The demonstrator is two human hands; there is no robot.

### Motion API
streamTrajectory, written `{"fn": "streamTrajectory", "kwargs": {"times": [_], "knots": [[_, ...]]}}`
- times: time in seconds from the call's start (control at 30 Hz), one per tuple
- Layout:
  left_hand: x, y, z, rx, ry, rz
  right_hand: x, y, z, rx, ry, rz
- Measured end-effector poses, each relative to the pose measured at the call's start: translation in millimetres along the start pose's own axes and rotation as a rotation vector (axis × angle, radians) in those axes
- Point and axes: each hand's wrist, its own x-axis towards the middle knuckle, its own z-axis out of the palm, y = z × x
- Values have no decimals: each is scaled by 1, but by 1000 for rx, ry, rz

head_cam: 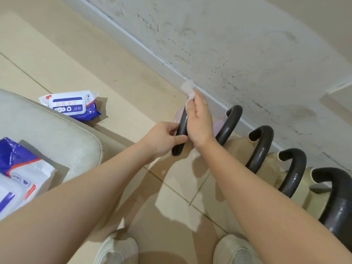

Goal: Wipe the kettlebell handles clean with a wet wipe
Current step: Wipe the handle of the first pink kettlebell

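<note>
Nearest the camera, two pale shoes (118, 250) are seen on the tiled floor (171, 206), below both forearms, which suggests the work is done standing and bent over. To the left of the left hand, a cream cushioned seat (47, 134) is seen, and on its near end wet-wipe packs (17, 176) in blue, white and orange are laid, probably kept within reach as spares; their print cannot be read. The left hand (162, 139) is closed around the near end of a black kettlebell handle (182, 126), thumb over it and fingers under, seemingly to steady it while it is cleaned. Just beyond, the right hand (199, 119) is pressed against the same handle with a white wet wipe (187, 92) pinched in its fingers, the loose end of the wipe sticking up past the fingertips; the grip appears suited to rubbing along the curve. A pale pink kettlebell body (218, 126) is glimpsed beneath this handle. To the right of the right hand, four more black handles (262, 147) are lined up along the wall, apparently awaiting their turn. Further left of the hands, an open wipe pack (73, 104) is lying on the floor, its label upside down; Chinese characters and a white cross symbol are visible but not clearly legible. Farthest away, a scuffed white wall (247, 44) is seen.
</note>
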Motion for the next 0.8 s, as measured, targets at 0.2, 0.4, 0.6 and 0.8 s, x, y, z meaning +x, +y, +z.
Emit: {"fn": "streamTrajectory", "kwargs": {"times": [0.2, 0.4, 0.6, 0.8], "knots": [[4, -4, 17, -5, -7, 3, 35, -17, -45, -745, -400, -204], [9, -1, 35, 133, 20, 30, 16, -25, -66, -1146, -708, -526], [13, 6, 33, 73, 64, 9, -1, 2, -60, -1100, -506, -628], [8, -6, 35, -52, 86, 16, 4, 12, -69, -967, -407, -763]]}}
